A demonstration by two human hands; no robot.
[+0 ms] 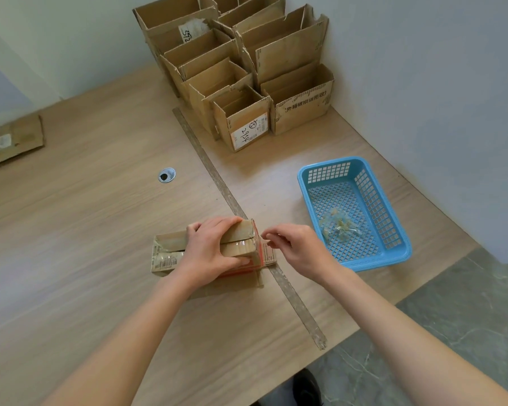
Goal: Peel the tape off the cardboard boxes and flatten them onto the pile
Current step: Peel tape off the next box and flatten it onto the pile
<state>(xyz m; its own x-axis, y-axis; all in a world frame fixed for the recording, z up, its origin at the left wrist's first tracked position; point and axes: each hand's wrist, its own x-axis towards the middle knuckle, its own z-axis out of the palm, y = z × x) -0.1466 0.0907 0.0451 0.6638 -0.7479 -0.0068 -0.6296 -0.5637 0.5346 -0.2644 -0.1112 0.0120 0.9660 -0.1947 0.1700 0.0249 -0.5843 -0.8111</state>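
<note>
A small cardboard box lies on its side on the wooden table, with clear tape over its closed flaps and a barcode label at its left end. My left hand grips the box from above, fingers over the far edge and thumb on the near side. My right hand hovers just right of the box's right end, thumb and forefinger close together at the tape's edge; whether they pinch tape is unclear. A flattened cardboard pile lies at the far left.
A blue plastic basket with crumpled tape scraps sits to the right. Several open cardboard boxes stand at the back by the wall. A metal strip runs across the table. A round cable hole lies left of it.
</note>
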